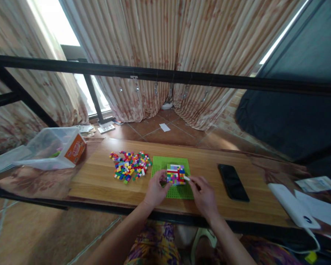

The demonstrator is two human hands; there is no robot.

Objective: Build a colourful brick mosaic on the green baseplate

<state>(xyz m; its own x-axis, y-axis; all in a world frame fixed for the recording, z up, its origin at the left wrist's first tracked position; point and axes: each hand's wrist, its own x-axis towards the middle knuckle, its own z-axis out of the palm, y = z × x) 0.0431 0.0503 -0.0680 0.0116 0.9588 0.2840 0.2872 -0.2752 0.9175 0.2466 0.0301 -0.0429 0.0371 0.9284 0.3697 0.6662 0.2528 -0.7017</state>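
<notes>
Multicoloured brick panel, worked two-handed over a green baseplate.
Wooden tabletop [96, 184], long, bearing most of the lot; clear plastic box [51, 164], orange-labelled, stood off its left end; green baseplate [157, 162], studded, lay near the middle; loose bricks [128, 170], mixed colours, were spread to its left; black phone [233, 183] lay flat to its right. Left hand [156, 188]: thumb and fingers gripped the left edge of the brick panel [175, 174], which was over the baseplate, resting or raised one could not tell. Right hand [204, 195]: fingers pinched a white tool [187, 178], its tip at the panel's right edge. Step in hand, by judgement: working that edge; the next move called for a firm left grip and careful tip placement.
</notes>
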